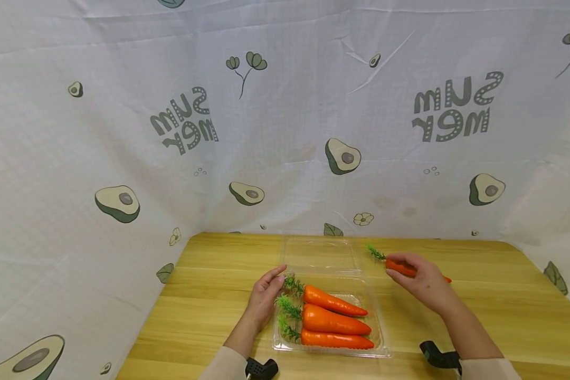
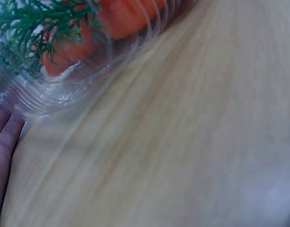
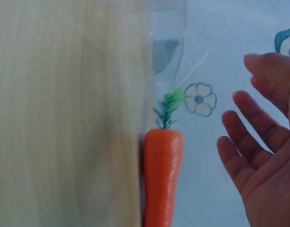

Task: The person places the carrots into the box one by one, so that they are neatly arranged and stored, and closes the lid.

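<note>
A clear plastic clamshell box (image 1: 380, 338) lies with its lid folded back, holding three orange toy carrots (image 1: 334, 319) with green tops toward its left side. At the box's upper left edge is my left hand (image 1: 262, 301), fingers extended beside the leafy tops. In the left wrist view, its fingers appear right by the ridged wall. My right hand (image 1: 423, 282) is over another carrot (image 3: 161, 175) lying on the table to the right. The right wrist view shows the fingers loosely bent and apart from that carrot; part of it is hidden by the hand in the head view.
The transparent lid (image 1: 320, 253) lies flat behind the box. A wooden table (image 1: 209, 279) carries everything, and a white cloth (image 1: 285, 132) printed with avocados and lettering hangs along its back and sides.
</note>
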The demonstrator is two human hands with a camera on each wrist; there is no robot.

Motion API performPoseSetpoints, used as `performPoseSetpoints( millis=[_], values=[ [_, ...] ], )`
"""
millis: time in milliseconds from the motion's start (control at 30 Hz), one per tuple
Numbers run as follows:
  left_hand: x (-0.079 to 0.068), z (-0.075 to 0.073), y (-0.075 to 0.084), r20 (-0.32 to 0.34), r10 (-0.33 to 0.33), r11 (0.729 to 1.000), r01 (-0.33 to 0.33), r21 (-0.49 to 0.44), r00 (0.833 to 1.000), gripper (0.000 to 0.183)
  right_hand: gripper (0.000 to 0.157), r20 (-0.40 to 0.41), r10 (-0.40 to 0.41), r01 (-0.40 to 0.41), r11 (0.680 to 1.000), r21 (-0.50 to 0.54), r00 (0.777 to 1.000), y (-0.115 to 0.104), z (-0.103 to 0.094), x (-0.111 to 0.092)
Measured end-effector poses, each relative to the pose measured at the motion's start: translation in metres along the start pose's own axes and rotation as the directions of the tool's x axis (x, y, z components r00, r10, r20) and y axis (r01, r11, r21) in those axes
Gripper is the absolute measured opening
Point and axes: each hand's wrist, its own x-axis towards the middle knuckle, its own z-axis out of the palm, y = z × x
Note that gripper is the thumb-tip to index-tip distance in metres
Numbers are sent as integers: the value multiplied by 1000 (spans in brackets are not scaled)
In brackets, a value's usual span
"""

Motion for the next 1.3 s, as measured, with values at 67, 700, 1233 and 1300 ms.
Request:
performPoseSetpoints(
  millis=[67, 700, 1233, 1300],
  values=[
    [0, 0, 0, -1, -2, 1000, 2, -4, 1000, 50, 48, 1, 40, -40, 999, -6, 999, 7, -2, 3],
    [3, 3, 0, -13, -9, 1000, 9, 8, 1000, 50, 73, 52, 234, -228, 969, -91, 971, 80, -18, 17],
    [3, 1, -1, -35, -17, 1000, 18, 14, 999, 47, 50, 45, 134, -121, 967, -223, 990, 86, -17, 19],
    [4, 1, -2, -38, -20, 1000, 21, 16, 999, 46, 50, 40, 130, -117, 967, -227, 991, 87, -16, 19]
  ],
)
